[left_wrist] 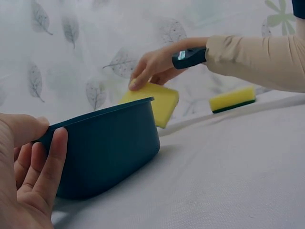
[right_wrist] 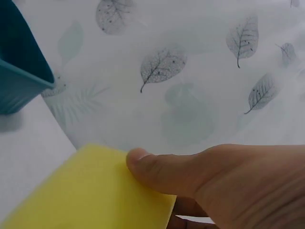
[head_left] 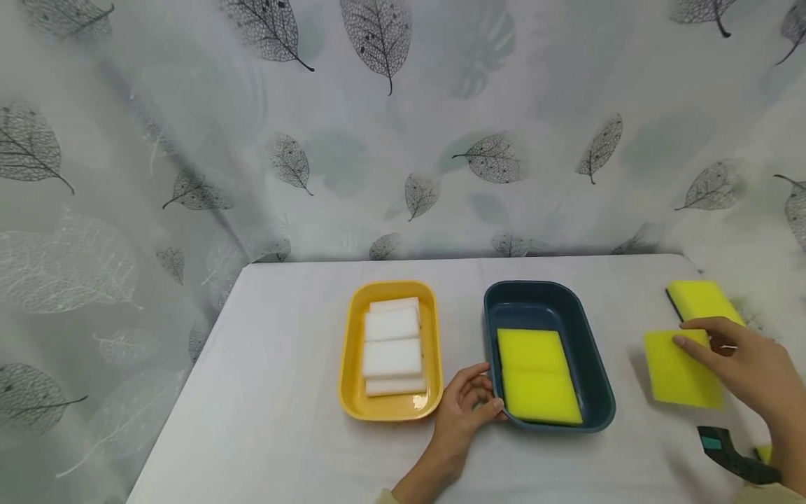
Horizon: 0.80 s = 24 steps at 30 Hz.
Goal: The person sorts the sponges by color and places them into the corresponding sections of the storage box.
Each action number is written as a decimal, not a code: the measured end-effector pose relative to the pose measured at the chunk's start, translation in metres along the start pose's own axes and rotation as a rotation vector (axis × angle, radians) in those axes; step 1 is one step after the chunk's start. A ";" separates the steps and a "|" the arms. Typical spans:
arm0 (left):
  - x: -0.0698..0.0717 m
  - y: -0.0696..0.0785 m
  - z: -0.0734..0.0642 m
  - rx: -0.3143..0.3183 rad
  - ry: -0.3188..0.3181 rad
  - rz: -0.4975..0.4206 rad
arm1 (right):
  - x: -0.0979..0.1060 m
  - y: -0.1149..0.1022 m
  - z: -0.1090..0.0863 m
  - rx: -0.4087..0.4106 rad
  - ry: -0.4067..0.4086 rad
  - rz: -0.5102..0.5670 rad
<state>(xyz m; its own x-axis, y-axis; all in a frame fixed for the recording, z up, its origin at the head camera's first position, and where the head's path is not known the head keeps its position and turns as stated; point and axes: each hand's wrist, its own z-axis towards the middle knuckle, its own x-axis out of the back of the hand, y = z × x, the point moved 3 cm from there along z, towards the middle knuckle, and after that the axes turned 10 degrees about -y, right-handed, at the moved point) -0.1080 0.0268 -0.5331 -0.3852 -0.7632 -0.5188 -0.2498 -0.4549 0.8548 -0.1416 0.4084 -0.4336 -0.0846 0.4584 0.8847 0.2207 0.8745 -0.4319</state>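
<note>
My right hand (head_left: 746, 360) pinches a yellow sponge (head_left: 680, 371) between thumb and fingers, held above the table to the right of a dark blue tray (head_left: 598, 378). In the right wrist view the thumb (right_wrist: 152, 167) lies on the sponge's yellow face. My left hand (head_left: 456, 413) grips the tray's near left rim, thumb on top and fingers against the outer wall, as the left wrist view shows. Inside the tray lie two yellow sponges (head_left: 541, 395), one overlapping the other, toward the near end.
A yellow tray (head_left: 348, 385) with several white sponges (head_left: 392, 357) stands left of the blue one. Another yellow sponge with a dark underside (head_left: 702, 299) lies at the far right, behind my right hand. Part of one more sponge (head_left: 763, 453) shows beside the right wrist. A leaf-patterned curtain (head_left: 441, 140) hangs behind.
</note>
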 end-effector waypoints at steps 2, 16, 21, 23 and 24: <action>0.000 0.000 0.001 -0.001 -0.004 0.002 | 0.001 -0.003 -0.001 0.000 0.033 0.031; 0.001 0.002 -0.001 0.001 0.018 0.018 | -0.006 -0.037 0.005 0.065 0.052 0.301; -0.001 0.003 -0.001 0.005 0.017 0.011 | -0.014 -0.046 0.005 0.070 0.009 0.350; -0.002 0.002 -0.001 0.014 0.013 0.009 | -0.018 -0.049 0.005 0.083 0.009 0.375; -0.002 0.001 -0.001 0.017 0.009 0.009 | -0.020 -0.051 0.005 0.083 0.012 0.382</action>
<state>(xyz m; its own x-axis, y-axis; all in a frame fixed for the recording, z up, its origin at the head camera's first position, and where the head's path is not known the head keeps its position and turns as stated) -0.1071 0.0276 -0.5310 -0.3798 -0.7713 -0.5107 -0.2618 -0.4399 0.8591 -0.1565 0.3551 -0.4306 0.0000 0.7522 0.6589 0.1543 0.6510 -0.7432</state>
